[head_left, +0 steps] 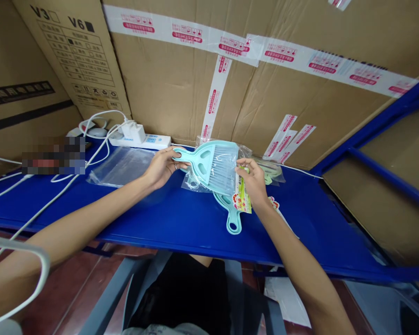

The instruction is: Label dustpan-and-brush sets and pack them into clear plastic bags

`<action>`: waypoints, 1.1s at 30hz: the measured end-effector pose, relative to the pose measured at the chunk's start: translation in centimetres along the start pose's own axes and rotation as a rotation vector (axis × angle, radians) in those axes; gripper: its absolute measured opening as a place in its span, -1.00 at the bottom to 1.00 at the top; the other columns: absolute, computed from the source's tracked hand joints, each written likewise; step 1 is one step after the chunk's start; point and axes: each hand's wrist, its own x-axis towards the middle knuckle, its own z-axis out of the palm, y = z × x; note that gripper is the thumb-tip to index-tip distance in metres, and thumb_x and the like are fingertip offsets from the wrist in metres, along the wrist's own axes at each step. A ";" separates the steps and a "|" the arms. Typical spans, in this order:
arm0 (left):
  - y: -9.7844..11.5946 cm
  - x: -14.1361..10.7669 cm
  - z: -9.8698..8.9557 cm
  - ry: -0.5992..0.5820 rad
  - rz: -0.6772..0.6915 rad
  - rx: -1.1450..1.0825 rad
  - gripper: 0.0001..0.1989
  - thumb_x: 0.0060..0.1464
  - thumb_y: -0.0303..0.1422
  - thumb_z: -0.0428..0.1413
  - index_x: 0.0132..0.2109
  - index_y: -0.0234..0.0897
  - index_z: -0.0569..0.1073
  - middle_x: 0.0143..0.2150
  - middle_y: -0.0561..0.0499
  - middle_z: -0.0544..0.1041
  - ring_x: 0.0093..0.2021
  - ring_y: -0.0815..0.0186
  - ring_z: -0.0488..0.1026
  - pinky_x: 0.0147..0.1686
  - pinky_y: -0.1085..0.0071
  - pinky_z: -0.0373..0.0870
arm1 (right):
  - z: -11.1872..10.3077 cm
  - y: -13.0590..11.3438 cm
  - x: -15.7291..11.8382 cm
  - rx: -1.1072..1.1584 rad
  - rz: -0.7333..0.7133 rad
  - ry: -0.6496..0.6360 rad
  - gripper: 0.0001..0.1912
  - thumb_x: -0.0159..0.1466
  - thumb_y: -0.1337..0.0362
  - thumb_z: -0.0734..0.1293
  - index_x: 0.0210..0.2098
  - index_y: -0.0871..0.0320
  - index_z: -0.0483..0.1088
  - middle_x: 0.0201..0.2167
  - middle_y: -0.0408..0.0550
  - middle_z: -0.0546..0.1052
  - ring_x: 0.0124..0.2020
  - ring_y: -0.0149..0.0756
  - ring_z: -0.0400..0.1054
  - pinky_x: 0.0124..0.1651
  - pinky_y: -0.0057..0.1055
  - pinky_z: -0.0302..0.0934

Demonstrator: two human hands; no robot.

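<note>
My left hand [162, 166] grips the handle of a mint-green hand brush [206, 163] that lies against a matching dustpan, held up over the table. The brush's pale bristles point to the right. At that right end, my right hand [254, 181] pinches a yellow-green printed label card [243, 197] by the dustpan's edge; its fingertips are partly hidden. Beneath the held set, another mint dustpan [233, 222] lies on the table with its handle toward me. Clear plastic packaging [192, 184] shows behind and under the set.
Clear plastic bags [125, 163] lie left on the blue table [153, 221]. Behind them is a white power strip [157, 140] with plugs and cables. A bagged light-green item [274, 173] is at right. Cardboard [174, 93] walls the back; a blue metal frame [387, 174] stands right.
</note>
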 end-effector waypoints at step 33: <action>-0.1 0.1 -0.1 0.007 0.034 0.055 -0.78 -0.16 -0.49 0.17 -0.30 -0.40 0.62 -0.39 -0.05 0.58 -0.43 0.31 0.49 -0.48 0.45 0.50 | 1.4 0.1 -1.4 -0.160 -0.062 -0.082 -0.93 0.21 0.24 0.36 -0.36 0.02 0.52 -0.25 -0.11 0.63 -0.07 -0.07 0.48 0.19 -0.10 0.24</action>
